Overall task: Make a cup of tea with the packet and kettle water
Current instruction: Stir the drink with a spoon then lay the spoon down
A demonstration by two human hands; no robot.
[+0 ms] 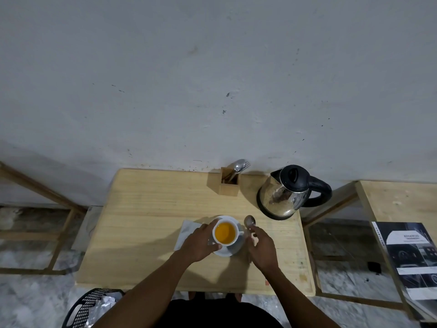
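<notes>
Black perforated basket at near left on the floor, crumpled foil or paper inside. Light wooden table in centre, its far edge against the grey wall. On it, a white napkin or paper lies flat left of centre, partly under the left hand.

Left hand curls around the left side of the white cup, fingers on its far-left wall, thumb at its near rim, so it grips the cup. Cup stands upright on a white saucer, mid-table, slightly right of centre, nearer the person than the kettle. It is filled with amber-orange tea; its handle points right, toward the right hand.

Right hand is just right of the saucer, fingers closed on the handle of a metal spoon. Spoon's long axis runs near to far, bowl pointing far and a bit left, held outside the cup, just beside its far-right rim. Whether the bowl touches the table cannot be told.

Wooden cutlery holder at the far edge, spoons and a fork sticking up, leaning right. Steel kettle with black lid at far right of the table, spout pointing left, handle right. Further right, a second wooden table with a dark printed booklet on it.
</notes>
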